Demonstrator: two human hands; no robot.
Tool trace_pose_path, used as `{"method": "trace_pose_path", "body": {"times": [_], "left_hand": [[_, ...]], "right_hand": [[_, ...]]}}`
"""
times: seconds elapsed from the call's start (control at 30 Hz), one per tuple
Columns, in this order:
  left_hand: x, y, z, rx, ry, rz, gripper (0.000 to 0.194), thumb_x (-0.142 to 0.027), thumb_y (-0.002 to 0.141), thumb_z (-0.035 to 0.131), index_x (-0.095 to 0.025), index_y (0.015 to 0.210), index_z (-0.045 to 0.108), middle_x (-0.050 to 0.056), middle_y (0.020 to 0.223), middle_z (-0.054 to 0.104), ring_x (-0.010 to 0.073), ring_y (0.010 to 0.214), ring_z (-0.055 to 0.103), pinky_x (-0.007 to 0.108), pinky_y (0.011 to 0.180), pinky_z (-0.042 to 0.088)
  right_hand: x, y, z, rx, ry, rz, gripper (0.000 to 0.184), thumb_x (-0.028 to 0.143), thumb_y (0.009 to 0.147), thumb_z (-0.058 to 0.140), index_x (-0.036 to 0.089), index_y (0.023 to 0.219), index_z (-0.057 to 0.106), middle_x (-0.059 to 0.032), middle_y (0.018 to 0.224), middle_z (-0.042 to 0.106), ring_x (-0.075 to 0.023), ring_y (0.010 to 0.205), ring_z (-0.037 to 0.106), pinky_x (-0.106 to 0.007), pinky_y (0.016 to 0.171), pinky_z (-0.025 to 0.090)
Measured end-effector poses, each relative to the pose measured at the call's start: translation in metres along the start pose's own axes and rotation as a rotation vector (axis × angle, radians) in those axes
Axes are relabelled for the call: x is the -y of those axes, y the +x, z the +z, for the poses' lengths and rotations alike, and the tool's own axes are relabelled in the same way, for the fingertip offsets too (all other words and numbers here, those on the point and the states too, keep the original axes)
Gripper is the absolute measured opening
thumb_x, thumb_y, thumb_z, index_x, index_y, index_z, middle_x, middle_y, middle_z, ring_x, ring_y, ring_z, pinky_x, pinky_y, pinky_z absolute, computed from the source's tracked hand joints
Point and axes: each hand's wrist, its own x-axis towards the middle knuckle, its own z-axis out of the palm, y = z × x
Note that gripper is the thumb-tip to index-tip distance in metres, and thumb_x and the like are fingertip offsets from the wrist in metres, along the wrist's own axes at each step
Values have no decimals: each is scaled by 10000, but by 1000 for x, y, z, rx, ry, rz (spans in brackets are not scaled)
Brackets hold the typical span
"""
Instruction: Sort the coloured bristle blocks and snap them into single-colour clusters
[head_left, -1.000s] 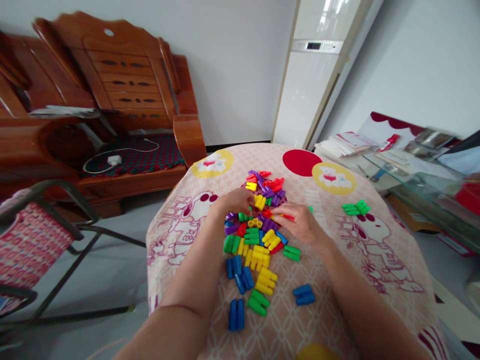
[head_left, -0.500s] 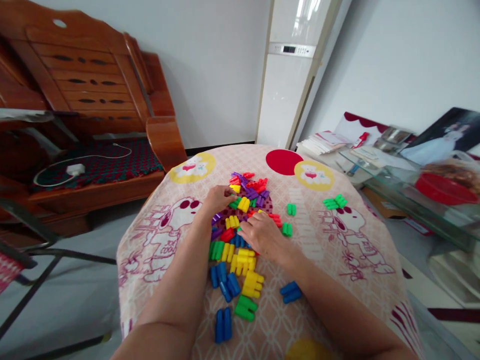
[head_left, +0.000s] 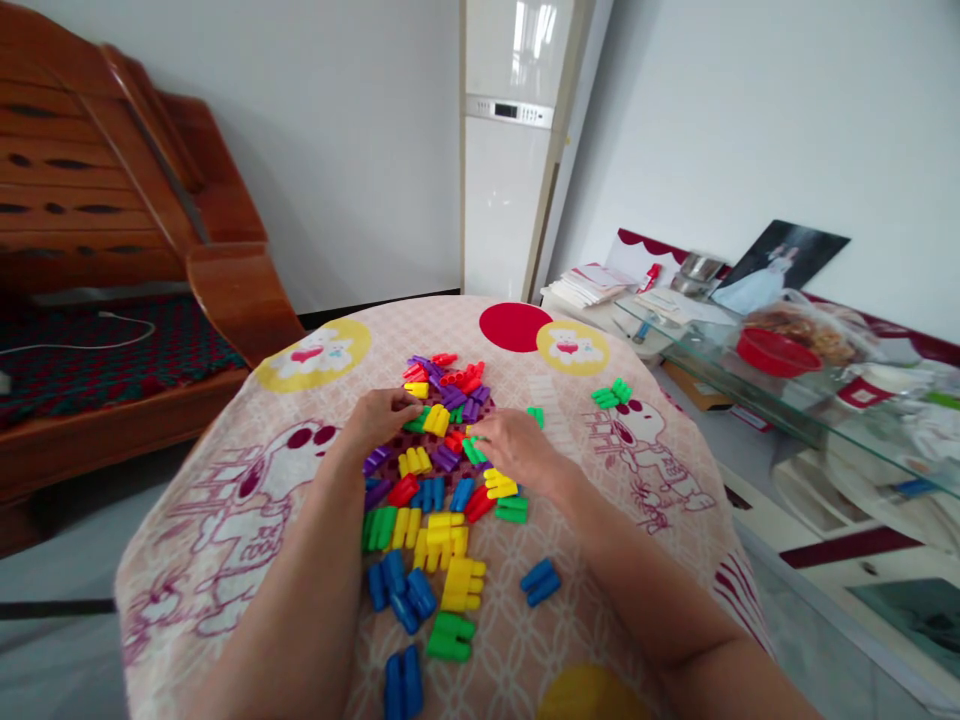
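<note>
Colourful plastic building blocks with paired rounded pegs lie in a loose heap in front of me. My left hand (head_left: 384,414) is at the heap's left side, its fingers closed at a dark green block (head_left: 416,421). Against that block sits a yellow block (head_left: 436,420). On the right, my right hand (head_left: 514,445) reaches in with bent fingers and holds a bright green block (head_left: 474,450) at its fingertips. Below the hands are a yellow block (head_left: 414,461), a red block (head_left: 403,490) and a purple block (head_left: 445,458). My fingers partly hide the held pieces.
A patterned cloth (head_left: 300,500) covers the round table. Loose blue blocks (head_left: 540,582) and green blocks (head_left: 612,393) lie apart from the heap. A wooden bench (head_left: 225,290) stands left; a glass shelf (head_left: 720,370) with a red bowl (head_left: 780,352) is at right.
My view has turned right. Relative to the heap, my right hand has shifted right with the bright green block, uncovering blue, red and yellow blocks. My left hand stays by the dark green block.
</note>
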Motion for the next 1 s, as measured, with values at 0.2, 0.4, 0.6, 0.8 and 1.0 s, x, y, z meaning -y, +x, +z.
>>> {"method": "trace_pose_path", "body": {"times": [0.2,0.4,0.6,0.8,1.0], "left_hand": [[-2,-1,-1,-4,-22,2,333,-478,674,632,-197,806,753,28,675,720,206,678,655,245,573,455],[-5,-2,-1,-8,14,11,332,-466,685,607,-195,809,754,29,683,722,204,677,646,253,583,441],[-8,-3,-1,-18,62,18,344,-462,685,587,-191,806,760,22,655,705,200,655,625,261,605,423],[-10,-4,-2,-7,75,25,374,-477,684,582,-172,813,757,28,666,708,198,655,620,262,613,415],[-9,-5,-2,-8,52,15,360,-479,691,588,-183,810,756,24,648,705,207,667,628,255,597,413]], "right_hand": [[-78,-5,-12,-420,259,344,167,199,810,604,209,874,758,-51,846,767,-199,794,694,-278,744,501],[-168,-44,-23,-810,111,754,224,230,752,577,172,858,765,-84,820,757,-235,777,680,-331,773,491],[-204,-79,-10,-903,-95,996,287,212,781,520,143,915,764,-144,892,747,-247,803,635,-327,746,423],[-211,-80,9,-704,-134,1051,309,178,829,497,116,996,749,-167,916,735,-242,800,622,-321,728,401],[-215,-79,14,-562,-106,1003,387,189,895,392,103,1030,745,-179,956,727,-270,904,650,-345,800,439]]}}
